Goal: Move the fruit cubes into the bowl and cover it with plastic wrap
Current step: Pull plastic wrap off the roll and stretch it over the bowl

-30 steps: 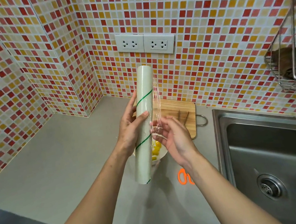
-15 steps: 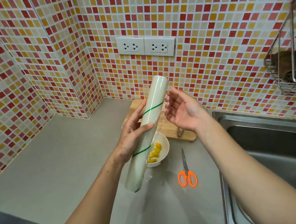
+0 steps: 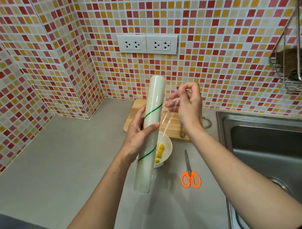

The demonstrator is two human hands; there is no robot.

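My left hand (image 3: 138, 134) grips a long pale roll of plastic wrap (image 3: 154, 113) with green stripes, held tilted above the counter. My right hand (image 3: 189, 106) pinches the loose clear film (image 3: 166, 115) that stretches off the roll's right side. Below the roll sits a small white bowl (image 3: 166, 150) with yellow fruit cubes (image 3: 159, 150) inside; the roll hides its left part. A wooden cutting board (image 3: 171, 126) lies behind the bowl, partly hidden by my hands.
Orange-handled scissors (image 3: 190, 175) lie on the grey counter (image 3: 65, 167) right of the bowl. A steel sink (image 3: 282, 152) fills the right side. A wire rack (image 3: 300, 63) hangs on the tiled wall, with twin sockets (image 3: 148, 43) above the board.
My right hand went from open beside the roll to pinching the film edge and drawing it to the right. The roll stays in my left hand, slightly more upright.
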